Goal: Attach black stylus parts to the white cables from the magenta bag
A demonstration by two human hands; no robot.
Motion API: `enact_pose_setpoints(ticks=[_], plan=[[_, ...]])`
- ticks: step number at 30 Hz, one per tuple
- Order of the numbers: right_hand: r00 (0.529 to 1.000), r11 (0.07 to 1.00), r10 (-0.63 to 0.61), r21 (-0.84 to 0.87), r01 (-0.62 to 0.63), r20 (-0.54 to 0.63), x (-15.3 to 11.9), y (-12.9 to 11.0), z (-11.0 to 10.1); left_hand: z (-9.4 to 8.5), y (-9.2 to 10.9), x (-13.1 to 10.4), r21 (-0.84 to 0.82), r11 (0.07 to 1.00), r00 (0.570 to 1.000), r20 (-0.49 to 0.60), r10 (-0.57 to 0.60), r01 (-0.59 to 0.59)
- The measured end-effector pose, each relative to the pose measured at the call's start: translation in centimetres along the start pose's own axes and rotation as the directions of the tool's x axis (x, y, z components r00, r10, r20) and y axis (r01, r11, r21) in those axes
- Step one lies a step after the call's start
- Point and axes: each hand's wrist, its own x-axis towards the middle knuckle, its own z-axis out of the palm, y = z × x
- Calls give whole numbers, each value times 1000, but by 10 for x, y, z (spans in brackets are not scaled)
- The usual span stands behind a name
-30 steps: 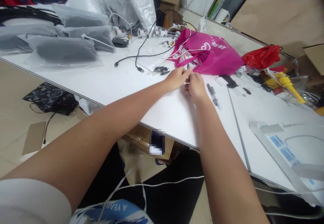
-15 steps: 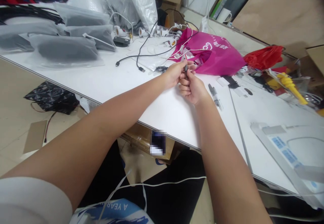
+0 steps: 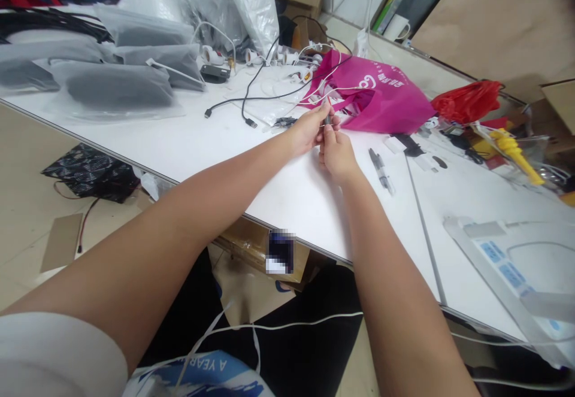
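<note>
My left hand (image 3: 313, 124) and my right hand (image 3: 338, 151) meet above the white table, in front of a magenta bag. Both sets of fingers are closed on a slim dark pen-like object (image 3: 327, 120), with the left fingers round its upper part and my right thumb and fingers pinching its lower end. Much of it is hidden by the fingers. To the right of my right hand lie grey-and-clear pens (image 3: 381, 171). A small heap of dark slender pieces (image 3: 284, 123) rests just left of my left hand.
The magenta bag (image 3: 389, 94) lies open behind my hands, white items inside. Black cables (image 3: 248, 100) cross the table (image 3: 309, 217) to the left, near grey-filled pouches (image 3: 117, 88). Lamp sockets (image 3: 254, 57) stand behind. At right are a yellow tool (image 3: 516, 154) and plastic packaging (image 3: 503, 271).
My right hand has shifted slightly up and left, closer to my left hand, and its fingers have curled in more round the pen-like object. The left hand has barely moved.
</note>
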Motion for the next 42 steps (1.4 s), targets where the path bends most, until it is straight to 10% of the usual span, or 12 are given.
enact_pose_setpoints(ticks=[6,30,42], plan=[[964,904,-196,-415,106,-181,9,20,1,-4,-2,2,107,993,998,-29,58,-54],[906,928,-248,-354,120,-343,17,32,-14,-7,4,1,254,961,971,-182,156,-107],[917,930,-220,-354,95,-332,19,32,-15,-1,9,-4,145,989,994,-111,-9,25]])
